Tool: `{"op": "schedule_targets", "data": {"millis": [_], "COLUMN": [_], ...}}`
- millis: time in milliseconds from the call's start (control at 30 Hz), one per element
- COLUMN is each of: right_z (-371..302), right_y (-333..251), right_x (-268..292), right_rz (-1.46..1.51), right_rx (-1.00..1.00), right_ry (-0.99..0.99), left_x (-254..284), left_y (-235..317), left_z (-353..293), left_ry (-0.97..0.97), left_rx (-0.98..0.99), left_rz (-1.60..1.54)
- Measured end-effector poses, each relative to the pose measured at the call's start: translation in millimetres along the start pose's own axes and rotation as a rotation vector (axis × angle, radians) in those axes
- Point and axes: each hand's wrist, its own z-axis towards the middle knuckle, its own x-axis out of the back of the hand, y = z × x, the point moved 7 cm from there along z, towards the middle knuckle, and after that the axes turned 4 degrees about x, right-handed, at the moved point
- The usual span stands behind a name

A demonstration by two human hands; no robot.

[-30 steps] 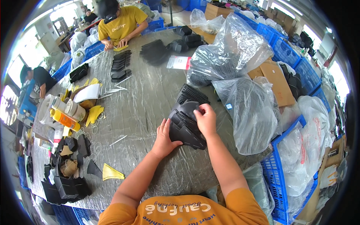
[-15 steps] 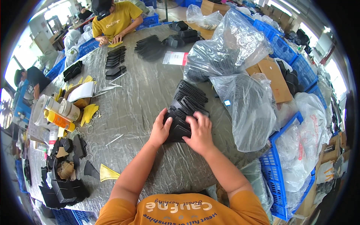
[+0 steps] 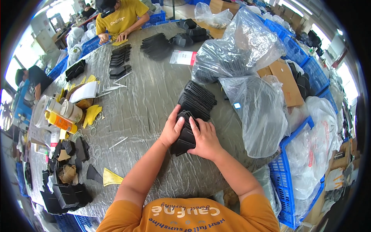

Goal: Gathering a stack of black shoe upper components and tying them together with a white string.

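From where I stand, the right hand (image 3: 206,140) has come down: a second ago it was raised at the far edge of the black pieces (image 3: 184,143), and now it is cupped round their right side. The left hand (image 3: 172,127), which lay flatter against them, has curled in from the left. Both hands are closed on the bundle between them, fingers bent (how hard they squeeze, I cannot tell). The bundle sits on the table (image 3: 139,92) in front of the person, just on the near side of a fanned row (image 3: 197,98) of similar dark pieces, which shows more fully than it did. To my eye, the loose spread has become a tidier bunch, so the work looks like gathering and evening up. The clear bag (image 3: 259,120) to the right lies apart from both hands.
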Motion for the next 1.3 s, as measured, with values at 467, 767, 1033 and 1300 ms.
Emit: {"op": "schedule_targets", "data": {"millis": [467,767,1033,1300], "right_z": [-55.7,-75.6,-69.0,-36.4], "right_y": [-28.3,-39.8,-28.8,13.4], "right_x": [8.9,8.4,21.0,-13.9], "right_rz": [0.1,0.21,0.527,0.867], "right_rx": [-0.14,0.023,-0.041,-0.122], "right_ry": [-0.038,0.101,-0.136,-0.179], "left_x": [-5.9,-17.1,-17.6,-30.4], "left_y": [40.9,42.7,52.5,82.9], "left_z": [-99.5,-118.8,-117.8,-137.6], "left_ry": [-0.129,-0.26,-0.233,-0.247], "left_rx": [-0.097,-0.356,-0.138,-0.394], "left_rz": [-0.109,0.324,0.361,0.438]}}
